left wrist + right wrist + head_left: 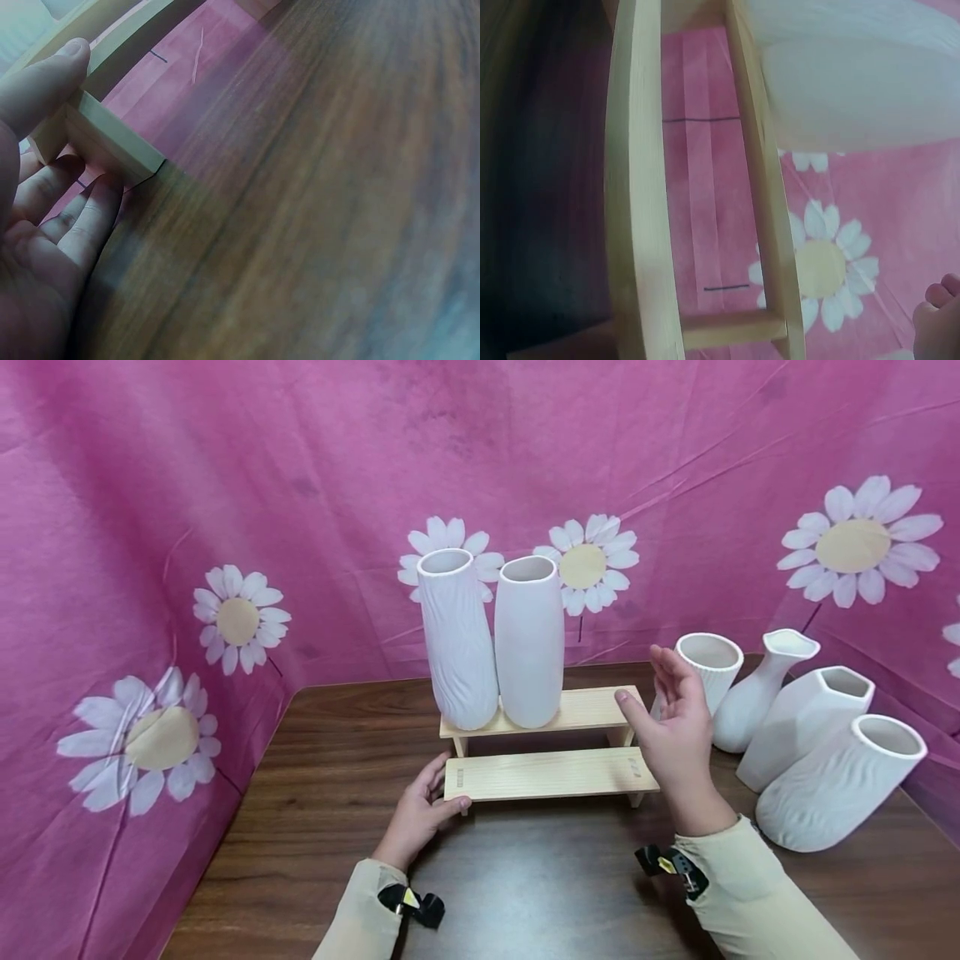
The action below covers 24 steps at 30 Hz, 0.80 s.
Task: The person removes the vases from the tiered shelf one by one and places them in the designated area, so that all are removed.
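A two-step wooden stand (551,774) is on the table, with a wavy-ribbed white vase (459,652) and a smooth white vase (529,647) side by side on its upper step. My left hand (422,810) holds the left end of the lower step, thumb at its front edge. In the left wrist view, the fingers (91,217) curl beside the stand's leg (112,142). My right hand (678,735) is raised at the stand's right end, fingers loosely extended and nothing in them. Only its fingertips (939,300) show at the edge of the right wrist view.
To the right stand a ribbed cup-shaped vase (708,664), a narrow-necked vase (753,702), a faceted vase (802,722) and a wavy-textured vase (832,793), close together. A pink cloth (337,485) with daisies hangs behind the brown wooden table (315,777).
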Tool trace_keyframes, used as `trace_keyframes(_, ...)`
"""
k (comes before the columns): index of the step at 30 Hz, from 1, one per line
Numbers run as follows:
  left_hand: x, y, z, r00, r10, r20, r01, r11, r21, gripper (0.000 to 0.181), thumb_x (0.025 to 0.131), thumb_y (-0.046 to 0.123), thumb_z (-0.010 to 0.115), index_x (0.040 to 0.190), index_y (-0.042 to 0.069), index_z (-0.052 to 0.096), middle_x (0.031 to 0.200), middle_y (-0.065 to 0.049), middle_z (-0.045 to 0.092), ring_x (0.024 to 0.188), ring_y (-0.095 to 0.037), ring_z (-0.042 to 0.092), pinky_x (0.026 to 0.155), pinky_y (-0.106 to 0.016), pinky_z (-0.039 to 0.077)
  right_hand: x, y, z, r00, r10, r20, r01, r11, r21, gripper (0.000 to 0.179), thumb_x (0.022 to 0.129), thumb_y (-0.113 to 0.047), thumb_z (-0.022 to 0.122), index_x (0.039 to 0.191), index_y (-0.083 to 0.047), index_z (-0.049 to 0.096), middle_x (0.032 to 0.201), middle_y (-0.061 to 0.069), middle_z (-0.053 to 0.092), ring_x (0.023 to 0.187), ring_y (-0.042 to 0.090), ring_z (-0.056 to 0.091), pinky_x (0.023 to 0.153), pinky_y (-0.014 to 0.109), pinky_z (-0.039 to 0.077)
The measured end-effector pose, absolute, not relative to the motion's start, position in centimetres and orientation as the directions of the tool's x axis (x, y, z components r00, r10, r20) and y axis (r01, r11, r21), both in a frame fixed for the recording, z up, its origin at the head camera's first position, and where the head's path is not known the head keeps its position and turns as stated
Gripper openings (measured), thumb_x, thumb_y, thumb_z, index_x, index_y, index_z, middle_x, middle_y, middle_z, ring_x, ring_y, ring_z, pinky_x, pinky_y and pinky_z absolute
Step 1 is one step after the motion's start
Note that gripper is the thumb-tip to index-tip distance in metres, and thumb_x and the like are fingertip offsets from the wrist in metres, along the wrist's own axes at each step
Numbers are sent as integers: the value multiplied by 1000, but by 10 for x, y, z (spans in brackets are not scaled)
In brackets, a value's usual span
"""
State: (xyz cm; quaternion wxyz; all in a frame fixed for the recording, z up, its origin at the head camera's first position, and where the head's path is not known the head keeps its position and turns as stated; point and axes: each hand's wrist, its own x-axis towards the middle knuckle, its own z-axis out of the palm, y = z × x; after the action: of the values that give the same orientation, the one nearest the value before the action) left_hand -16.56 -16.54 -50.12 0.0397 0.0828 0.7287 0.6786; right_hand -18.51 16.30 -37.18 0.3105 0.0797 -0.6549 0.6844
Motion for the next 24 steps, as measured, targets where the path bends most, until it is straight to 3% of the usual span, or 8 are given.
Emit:
trace_keyframes(6,-165,-165,-500,-985,168,40,51,61,997,83,85,-1,78,155,0,31,143,-22,54,120,-31,59,86,-22,53,-191,151,-371,-843,219,492,-475,126,-871,68,85,9,71,145,4,40,145,12,49,141,24,41,117,31,30)
trace_keyframes(15,-166,-166,-500,-985,168,40,52,72,996,85,84,-2,78,155,0,31,144,-22,54,121,-32,59,88,-23,53,-208,133,-372,-932,-76,354,-362,245,-900,90,86,-16,82,156,-5,28,155,15,40,143,31,36,117,54,28)
trace_keyframes(24,-166,-166,-501,-983,177,57,68,56,996,84,85,-2,78,155,-2,30,143,-24,53,118,-30,60,87,-23,53,-223,124,-381,-953,-145,266,-292,217,-931,100,82,-16,85,158,-8,20,152,16,39,140,32,38,114,53,33)
